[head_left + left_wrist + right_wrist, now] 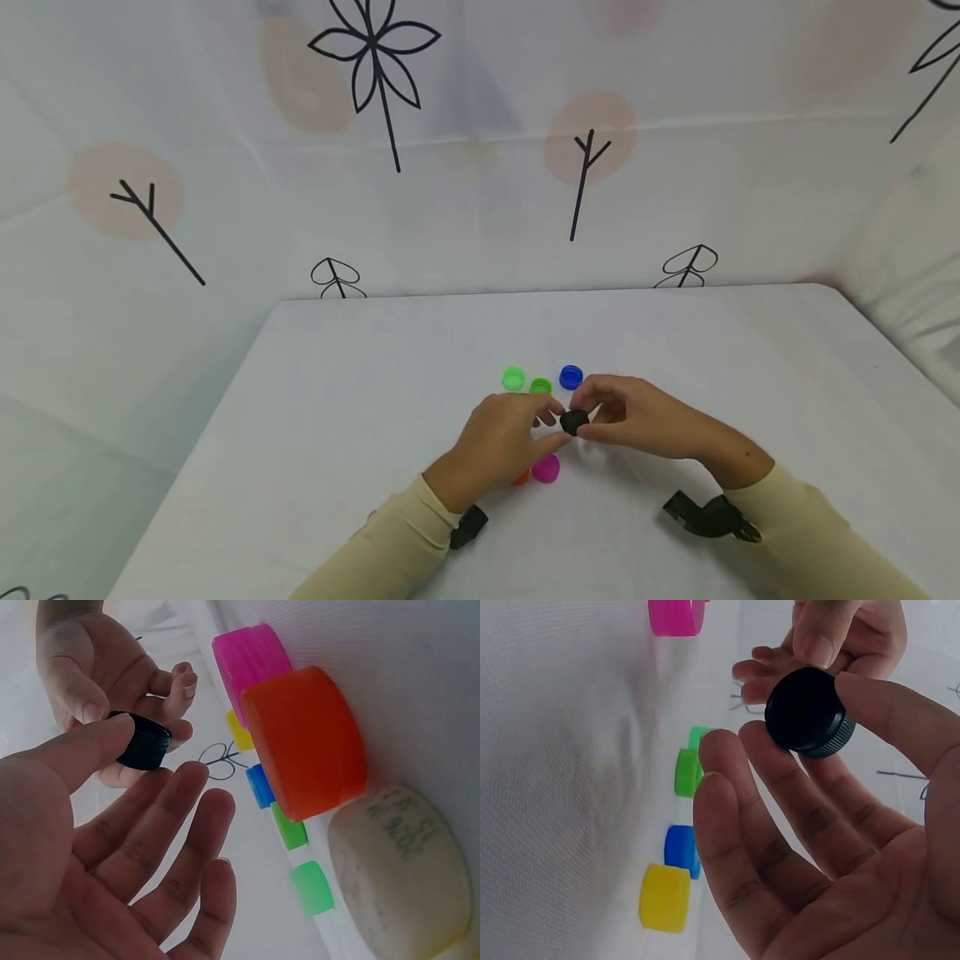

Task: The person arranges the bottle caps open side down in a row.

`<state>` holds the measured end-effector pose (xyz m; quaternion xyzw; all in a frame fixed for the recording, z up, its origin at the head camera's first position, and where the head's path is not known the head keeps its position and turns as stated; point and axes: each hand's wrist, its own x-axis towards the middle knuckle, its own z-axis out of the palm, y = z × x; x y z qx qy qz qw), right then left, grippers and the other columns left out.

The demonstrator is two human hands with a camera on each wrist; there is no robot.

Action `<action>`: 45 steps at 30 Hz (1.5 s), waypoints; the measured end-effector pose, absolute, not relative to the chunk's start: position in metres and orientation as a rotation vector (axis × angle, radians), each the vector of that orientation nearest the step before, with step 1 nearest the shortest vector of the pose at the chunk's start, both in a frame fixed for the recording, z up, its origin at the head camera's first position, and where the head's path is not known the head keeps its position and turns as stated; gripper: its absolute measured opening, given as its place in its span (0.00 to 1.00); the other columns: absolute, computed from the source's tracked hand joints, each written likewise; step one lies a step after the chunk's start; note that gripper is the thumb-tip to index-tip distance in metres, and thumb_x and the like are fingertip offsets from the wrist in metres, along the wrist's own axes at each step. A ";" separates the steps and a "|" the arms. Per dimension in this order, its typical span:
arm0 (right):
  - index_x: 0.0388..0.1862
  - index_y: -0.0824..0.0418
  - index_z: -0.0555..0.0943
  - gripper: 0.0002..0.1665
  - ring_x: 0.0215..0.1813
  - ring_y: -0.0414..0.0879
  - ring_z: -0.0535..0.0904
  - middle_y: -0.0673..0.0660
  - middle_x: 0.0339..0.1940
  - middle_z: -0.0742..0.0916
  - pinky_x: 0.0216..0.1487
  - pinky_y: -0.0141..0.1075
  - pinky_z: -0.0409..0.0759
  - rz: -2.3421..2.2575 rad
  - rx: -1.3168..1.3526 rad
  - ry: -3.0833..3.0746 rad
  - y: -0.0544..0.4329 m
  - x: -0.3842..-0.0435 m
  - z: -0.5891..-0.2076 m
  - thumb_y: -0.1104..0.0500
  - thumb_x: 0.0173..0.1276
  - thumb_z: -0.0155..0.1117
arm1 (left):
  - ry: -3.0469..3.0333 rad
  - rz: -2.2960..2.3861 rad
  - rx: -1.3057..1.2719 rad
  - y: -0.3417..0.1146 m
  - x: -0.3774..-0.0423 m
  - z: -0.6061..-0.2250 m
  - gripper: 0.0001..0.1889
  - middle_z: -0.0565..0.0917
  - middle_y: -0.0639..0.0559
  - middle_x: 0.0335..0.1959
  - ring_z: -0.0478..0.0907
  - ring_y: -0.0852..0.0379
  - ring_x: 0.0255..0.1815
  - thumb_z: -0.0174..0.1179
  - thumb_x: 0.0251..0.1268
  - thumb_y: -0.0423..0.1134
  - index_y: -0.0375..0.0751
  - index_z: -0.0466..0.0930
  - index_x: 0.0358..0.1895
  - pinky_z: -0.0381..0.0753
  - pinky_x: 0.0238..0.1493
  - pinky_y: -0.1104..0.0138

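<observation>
A small black bottle cap (574, 422) with ridged sides is held above the table between both hands. My left hand (498, 433) pinches it from the left, its thumb on the cap's edge. From the other side my right hand (645, 418) also grips it between thumb and fingers. The right wrist view shows the hollow face of the black cap (801, 711). Near the left hand lie a pink cap (546, 468) and an orange cap (521, 478). A blue cap (571, 377) sits just beyond the right hand's fingers.
Past the hands, a light green cap (513, 378) and a green cap (541, 386) rest on the white table (337, 400). A whitish cap with printed digits (401, 874) and a yellow cap (664, 898) appear in the wrist views. A patterned cloth (480, 200) hangs behind.
</observation>
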<state>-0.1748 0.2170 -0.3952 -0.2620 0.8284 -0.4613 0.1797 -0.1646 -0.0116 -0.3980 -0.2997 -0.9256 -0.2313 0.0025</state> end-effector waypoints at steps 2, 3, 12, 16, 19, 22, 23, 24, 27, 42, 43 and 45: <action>0.51 0.61 0.76 0.17 0.41 0.53 0.87 0.58 0.46 0.87 0.45 0.33 0.84 -1.301 -0.744 2.332 0.217 -0.175 -0.395 0.57 0.67 0.70 | -2.922 -0.720 -0.946 -0.011 -0.165 -0.398 0.15 0.90 0.61 0.37 0.83 0.66 0.38 0.69 0.63 0.51 0.51 0.86 0.49 0.76 0.36 0.76; 0.51 0.61 0.76 0.18 0.41 0.52 0.87 0.58 0.46 0.87 0.45 0.33 0.85 -1.297 -0.746 2.332 0.217 -0.175 -0.395 0.57 0.67 0.71 | -2.930 -0.713 -0.950 -0.011 -0.166 -0.398 0.15 0.90 0.61 0.37 0.83 0.66 0.38 0.68 0.63 0.52 0.51 0.86 0.49 0.76 0.36 0.76; 0.50 0.59 0.77 0.20 0.40 0.45 0.86 0.55 0.44 0.88 0.45 0.33 0.85 -1.246 -0.747 2.323 0.219 -0.179 -0.393 0.56 0.64 0.73 | -2.964 -0.709 -0.994 -0.010 -0.169 -0.400 0.15 0.89 0.61 0.39 0.83 0.65 0.39 0.68 0.63 0.52 0.52 0.85 0.49 0.77 0.41 0.72; 0.49 0.59 0.78 0.19 0.40 0.45 0.85 0.54 0.42 0.87 0.44 0.33 0.85 -1.209 -0.736 2.333 0.218 -0.179 -0.393 0.55 0.63 0.74 | -2.971 -0.678 -1.013 -0.009 -0.168 -0.400 0.15 0.89 0.61 0.39 0.83 0.66 0.39 0.69 0.63 0.51 0.51 0.85 0.49 0.78 0.47 0.68; 0.47 0.59 0.80 0.18 0.40 0.45 0.85 0.53 0.41 0.86 0.43 0.33 0.84 -1.171 -0.712 2.352 0.218 -0.178 -0.394 0.54 0.62 0.75 | -2.975 -0.661 -1.027 -0.009 -0.167 -0.400 0.15 0.89 0.61 0.40 0.83 0.66 0.40 0.70 0.62 0.50 0.50 0.85 0.49 0.79 0.49 0.67; 0.45 0.58 0.81 0.18 0.39 0.45 0.84 0.52 0.39 0.86 0.42 0.33 0.84 -1.137 -0.695 2.361 0.217 -0.177 -0.394 0.54 0.60 0.76 | -2.970 -0.641 -1.050 -0.008 -0.166 -0.401 0.15 0.89 0.61 0.40 0.83 0.66 0.41 0.70 0.61 0.50 0.50 0.86 0.49 0.79 0.48 0.67; 0.45 0.58 0.81 0.18 0.38 0.45 0.84 0.51 0.38 0.86 0.42 0.33 0.84 -1.126 -0.694 2.362 0.217 -0.176 -0.395 0.54 0.60 0.76 | -2.968 -0.628 -1.061 -0.008 -0.165 -0.402 0.15 0.89 0.62 0.40 0.83 0.66 0.41 0.70 0.61 0.50 0.50 0.86 0.48 0.79 0.48 0.67; 0.44 0.57 0.81 0.17 0.38 0.44 0.84 0.51 0.37 0.86 0.41 0.32 0.84 -1.114 -0.697 2.363 0.217 -0.176 -0.395 0.54 0.60 0.76 | -2.967 -0.614 -1.072 -0.008 -0.165 -0.402 0.15 0.89 0.62 0.40 0.83 0.66 0.41 0.70 0.61 0.50 0.51 0.86 0.48 0.79 0.48 0.68; 0.43 0.57 0.81 0.16 0.36 0.42 0.83 0.50 0.35 0.86 0.41 0.32 0.83 -1.093 -0.722 2.358 0.218 -0.175 -0.397 0.54 0.59 0.76 | -2.965 -0.567 -1.100 -0.008 -0.164 -0.403 0.15 0.88 0.62 0.40 0.83 0.66 0.41 0.69 0.62 0.52 0.51 0.87 0.48 0.79 0.46 0.68; 0.41 0.53 0.80 0.14 0.27 0.36 0.76 0.46 0.24 0.83 0.31 0.29 0.76 -1.005 -0.778 2.354 0.212 -0.166 -0.408 0.56 0.58 0.76 | -2.931 -0.391 -1.151 -0.007 -0.154 -0.416 0.14 0.88 0.63 0.36 0.81 0.65 0.37 0.70 0.60 0.55 0.52 0.88 0.43 0.74 0.38 0.71; 0.40 0.53 0.80 0.14 0.27 0.36 0.76 0.46 0.23 0.83 0.31 0.29 0.76 -1.004 -0.775 2.352 0.212 -0.165 -0.409 0.56 0.58 0.76 | -2.932 -0.381 -1.149 -0.007 -0.153 -0.416 0.14 0.87 0.63 0.35 0.80 0.66 0.35 0.70 0.60 0.55 0.52 0.88 0.43 0.73 0.37 0.72; 0.40 0.53 0.81 0.14 0.27 0.36 0.76 0.45 0.23 0.84 0.31 0.29 0.76 -1.001 -0.779 2.346 0.211 -0.164 -0.410 0.56 0.58 0.76 | -2.931 -0.358 -1.147 -0.007 -0.152 -0.417 0.14 0.86 0.64 0.33 0.77 0.66 0.33 0.70 0.60 0.56 0.52 0.88 0.41 0.71 0.34 0.72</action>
